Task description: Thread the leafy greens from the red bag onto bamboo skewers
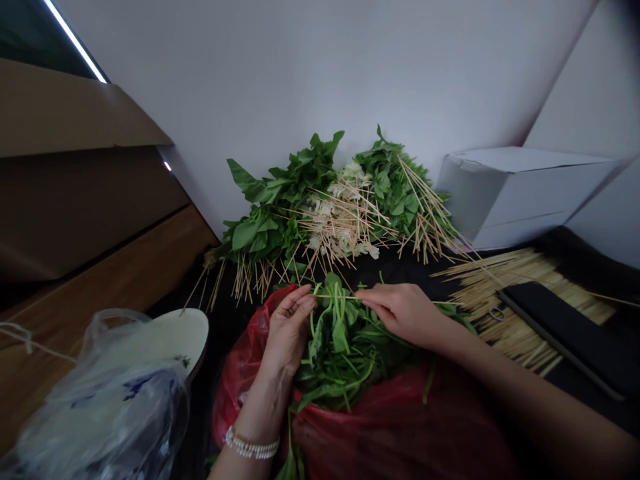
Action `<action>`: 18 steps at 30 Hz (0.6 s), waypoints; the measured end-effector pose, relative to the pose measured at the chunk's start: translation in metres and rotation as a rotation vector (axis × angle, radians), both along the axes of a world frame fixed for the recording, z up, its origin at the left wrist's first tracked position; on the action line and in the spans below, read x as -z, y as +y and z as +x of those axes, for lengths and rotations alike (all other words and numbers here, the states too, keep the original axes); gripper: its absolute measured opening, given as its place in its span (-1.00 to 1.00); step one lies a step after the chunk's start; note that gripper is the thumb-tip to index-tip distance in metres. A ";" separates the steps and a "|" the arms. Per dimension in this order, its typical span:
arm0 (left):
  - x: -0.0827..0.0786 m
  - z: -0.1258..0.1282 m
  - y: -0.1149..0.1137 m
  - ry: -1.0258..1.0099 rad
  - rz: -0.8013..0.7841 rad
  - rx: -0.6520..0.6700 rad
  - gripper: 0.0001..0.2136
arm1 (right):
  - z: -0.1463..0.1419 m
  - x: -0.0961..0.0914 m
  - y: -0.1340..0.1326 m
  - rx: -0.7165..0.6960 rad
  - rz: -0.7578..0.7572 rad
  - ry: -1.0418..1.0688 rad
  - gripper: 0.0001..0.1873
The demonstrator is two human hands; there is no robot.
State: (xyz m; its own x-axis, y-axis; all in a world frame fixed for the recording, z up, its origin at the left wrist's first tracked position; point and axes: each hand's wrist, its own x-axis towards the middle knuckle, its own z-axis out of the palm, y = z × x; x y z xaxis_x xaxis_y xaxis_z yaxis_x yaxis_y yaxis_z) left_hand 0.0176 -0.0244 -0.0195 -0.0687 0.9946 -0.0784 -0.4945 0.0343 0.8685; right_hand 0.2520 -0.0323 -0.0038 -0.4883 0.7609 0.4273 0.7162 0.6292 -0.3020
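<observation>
Two hands meet just above the leafy greens (340,340) heaped in the red plastic bag (390,417). The right hand (405,313) is nearly closed, its thumb and fingertips pinching one end of a thin bamboo skewer (335,296) that lies level across the top of the greens. The left hand (289,327) is half curled, with its fingertips at the other end of the skewer among the stems, though the exact grip there is hard to make out. Its wrist rises from the near side of the bag, wearing a beaded bracelet (251,445), while the right forearm reaches in from the lower right. Directly beyond the bag, three skewered bundles of greens (340,213) lean against the white wall (310,73), with their skewer ends fanning toward the hands. To the right of the bag lie a spread of loose bamboo skewers (520,300), a black strip (565,337) and a white box (520,193). To its left are a clear plastic bag (103,410) and a white plate (183,333), beside a wooden edge (105,267). Dark surface shows between these things and the bag.
</observation>
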 end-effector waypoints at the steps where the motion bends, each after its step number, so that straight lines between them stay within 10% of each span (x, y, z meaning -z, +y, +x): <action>1: 0.000 0.000 0.000 -0.006 -0.008 0.000 -0.60 | 0.000 0.000 0.000 0.003 0.000 -0.002 -0.67; 18: -0.006 0.003 -0.004 0.018 0.002 0.052 -0.53 | -0.009 0.006 -0.006 -0.014 -0.020 0.042 -0.67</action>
